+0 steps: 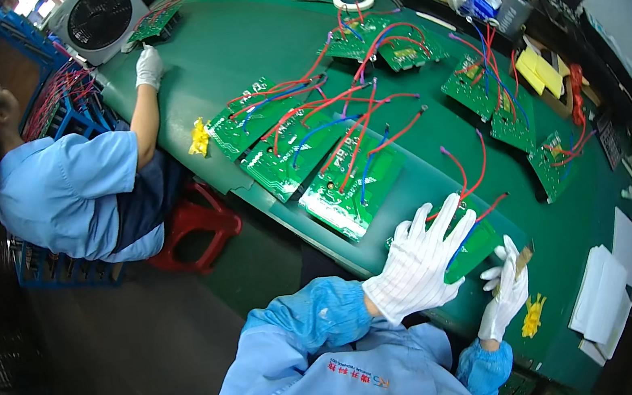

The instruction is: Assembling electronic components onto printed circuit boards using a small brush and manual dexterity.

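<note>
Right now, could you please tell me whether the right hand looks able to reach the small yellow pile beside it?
Probably yes: the small yellow pile lies close to the right hand, with nothing visible between them, though the brownish piece it holds might hinder grasping.

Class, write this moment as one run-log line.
left hand: fingers spread, over wired green circuit board | right hand: holding small brown piece | nearby: yellow bundle
</note>
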A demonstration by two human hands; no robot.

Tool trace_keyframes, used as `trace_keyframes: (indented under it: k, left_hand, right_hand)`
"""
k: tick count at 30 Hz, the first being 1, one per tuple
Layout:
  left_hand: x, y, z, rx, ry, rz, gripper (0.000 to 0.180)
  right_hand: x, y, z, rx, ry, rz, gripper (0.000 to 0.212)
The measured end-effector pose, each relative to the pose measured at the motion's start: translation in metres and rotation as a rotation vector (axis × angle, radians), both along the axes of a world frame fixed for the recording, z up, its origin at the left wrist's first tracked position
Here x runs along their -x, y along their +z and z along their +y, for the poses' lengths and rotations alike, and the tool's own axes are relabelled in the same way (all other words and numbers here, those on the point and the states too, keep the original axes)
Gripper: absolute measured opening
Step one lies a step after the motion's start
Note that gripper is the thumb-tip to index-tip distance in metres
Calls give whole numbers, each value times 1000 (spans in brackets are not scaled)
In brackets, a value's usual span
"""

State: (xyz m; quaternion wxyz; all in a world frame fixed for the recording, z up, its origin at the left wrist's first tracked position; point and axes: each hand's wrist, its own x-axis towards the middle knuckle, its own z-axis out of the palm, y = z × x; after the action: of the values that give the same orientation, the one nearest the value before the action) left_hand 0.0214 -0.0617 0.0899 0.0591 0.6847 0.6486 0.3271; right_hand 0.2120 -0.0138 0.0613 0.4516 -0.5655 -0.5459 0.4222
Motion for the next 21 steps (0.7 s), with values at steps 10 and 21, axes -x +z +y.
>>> trace_keyframes:
  k: [10,21]
  left_hand:
    - [187,102,22,-470,290,323,87]
    - [427,36,62,101,477,772,98]
  right_hand:
    - [17,6,6,5,73,22,43]
    - [45,-14,-13,-19,422,-36,37]
